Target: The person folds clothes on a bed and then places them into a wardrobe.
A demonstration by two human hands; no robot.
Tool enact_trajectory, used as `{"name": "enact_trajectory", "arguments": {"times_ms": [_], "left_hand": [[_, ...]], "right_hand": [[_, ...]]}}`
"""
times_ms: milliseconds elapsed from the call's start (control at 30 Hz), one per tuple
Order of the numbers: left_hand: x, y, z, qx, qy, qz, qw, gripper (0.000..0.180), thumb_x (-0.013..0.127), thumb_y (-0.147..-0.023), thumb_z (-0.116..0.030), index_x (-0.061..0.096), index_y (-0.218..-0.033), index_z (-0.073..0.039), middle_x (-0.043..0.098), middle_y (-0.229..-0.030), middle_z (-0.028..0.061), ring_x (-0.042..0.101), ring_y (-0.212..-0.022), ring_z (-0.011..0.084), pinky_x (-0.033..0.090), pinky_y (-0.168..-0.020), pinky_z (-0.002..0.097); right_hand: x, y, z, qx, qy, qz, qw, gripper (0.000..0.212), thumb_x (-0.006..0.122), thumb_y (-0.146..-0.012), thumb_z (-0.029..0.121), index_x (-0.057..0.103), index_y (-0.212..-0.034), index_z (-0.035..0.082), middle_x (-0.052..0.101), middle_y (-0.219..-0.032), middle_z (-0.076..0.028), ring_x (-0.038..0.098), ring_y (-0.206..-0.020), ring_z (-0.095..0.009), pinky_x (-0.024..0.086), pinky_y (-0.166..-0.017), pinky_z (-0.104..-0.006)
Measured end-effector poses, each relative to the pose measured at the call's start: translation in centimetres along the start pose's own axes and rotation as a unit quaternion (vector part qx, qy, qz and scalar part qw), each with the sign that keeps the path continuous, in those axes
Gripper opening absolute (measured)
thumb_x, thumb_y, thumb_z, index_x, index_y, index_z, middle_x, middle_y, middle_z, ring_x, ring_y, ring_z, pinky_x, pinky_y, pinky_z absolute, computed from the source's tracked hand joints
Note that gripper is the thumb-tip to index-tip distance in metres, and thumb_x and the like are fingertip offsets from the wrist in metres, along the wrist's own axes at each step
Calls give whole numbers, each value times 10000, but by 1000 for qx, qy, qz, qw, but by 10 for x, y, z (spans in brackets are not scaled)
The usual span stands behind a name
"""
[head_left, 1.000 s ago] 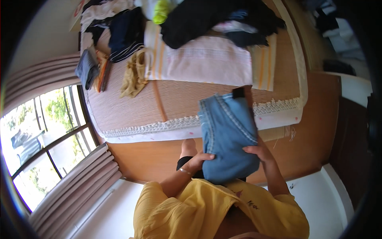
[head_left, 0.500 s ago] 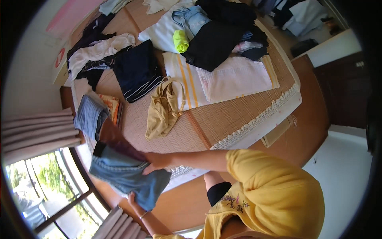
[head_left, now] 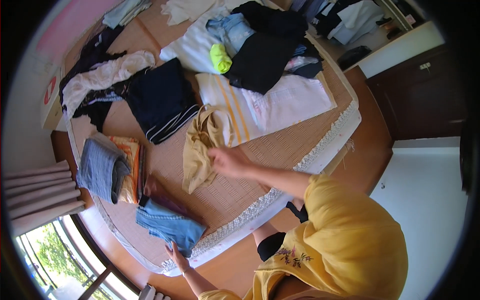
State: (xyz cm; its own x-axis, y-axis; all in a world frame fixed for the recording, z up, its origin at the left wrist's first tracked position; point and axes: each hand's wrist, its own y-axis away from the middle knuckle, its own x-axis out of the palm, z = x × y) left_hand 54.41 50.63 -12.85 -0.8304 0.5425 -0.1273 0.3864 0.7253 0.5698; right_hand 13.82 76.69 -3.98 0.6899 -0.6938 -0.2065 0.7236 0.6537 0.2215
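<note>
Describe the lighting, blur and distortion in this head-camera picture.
Head view: daylight from the window lights the bed evenly; strong fisheye bending curves the mattress edge, with a black rim around the frame; the right hand on the tan garment is slightly motion-blurred; the left hand looks sharper.

My single head view, fisheye, looking steeply down from well above the bed [head_left: 300,150], tilted so its foot runs toward four o'clock, window [head_left: 45,260] at seven o'clock.
</note>
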Motion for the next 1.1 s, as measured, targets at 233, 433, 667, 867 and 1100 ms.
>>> {"name": "enact_trajectory", "arguments": {"times_ms": [233, 433, 667, 867, 1100], "left_hand": [[89, 45, -92, 138, -130, -298, 936, 560, 377, -875, -375, 309, -1279, 5, 356, -1274, 204, 345, -1182, 315, 289, -965, 407], [211, 82, -120, 258, -184, -288, 904, 488, 448, -882, -300, 377, -1206, 57, 401, -1229, 208, 399, -1128, 295, 327, -956, 362], [425, 107, -145, 379, -253, 26, 890, 349, 525, -817, -79, 451, -1147, 7, 498, -1104, 122, 483, -992, 220, 374, -861, 318], [577, 128, -191, 390, -274, 260, 840, 263, 538, -807, -111, 532, -1040, 11, 567, -1021, 129, 531, -965, 235, 407, -836, 334], [697, 154, -228, 221, 37, 431, 874, 572, 564, -818, -239, 304, -1268, -1, 430, -1224, 151, 438, -1119, 250, 336, -942, 342]], "right_hand": [[-335, -34, -32, -68, 368, -473, 798, 578, 611, -629, 61, 389, -1163, 75, 422, -1139, -150, 424, -1051, -328, 399, -856, -376], [-456, -100, -21, -74, 539, -424, 724, 784, 660, -634, 120, 262, -1309, 135, 352, -1243, -182, 379, -1120, -328, 335, -927, -392], [-543, -137, -67, -91, 316, -390, 860, 609, 580, -699, 88, 400, -1262, 236, 569, -814, -143, 572, -784, -281, 473, -683, -377], [-608, -65, -64, -102, -618, -100, 773, 239, 526, -793, 201, 558, -925, 4, 594, -839, -82, 573, -793, -218, 479, -721, -335], [-563, -5, -43, -156, -663, -16, 732, 185, 481, -789, 167, 574, -885, 39, 600, -883, -94, 557, -878, -237, 452, -814, -356]]}}
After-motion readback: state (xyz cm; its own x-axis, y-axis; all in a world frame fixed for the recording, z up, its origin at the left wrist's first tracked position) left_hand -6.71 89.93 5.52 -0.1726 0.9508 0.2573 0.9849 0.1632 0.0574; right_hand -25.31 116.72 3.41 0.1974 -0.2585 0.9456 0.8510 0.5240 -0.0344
